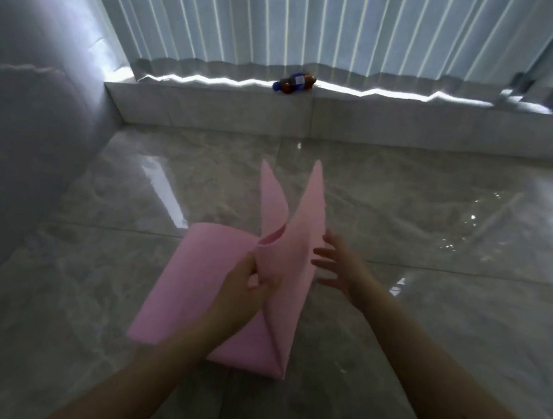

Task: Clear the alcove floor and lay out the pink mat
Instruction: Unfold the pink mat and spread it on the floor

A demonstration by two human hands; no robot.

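Above the glossy floor (426, 330), left hand (242, 284) is pinching the folded pink mat (190, 285); right hand (337, 264) is hovering beside it, fingers spread wide.

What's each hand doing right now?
Left hand: fingers pinching the pink mat.
Right hand: open, fingers spread, holding nothing.

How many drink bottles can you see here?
1. A single bottle with a blue cap lies on its side on the ledge below the blinds. None shows on the floor.
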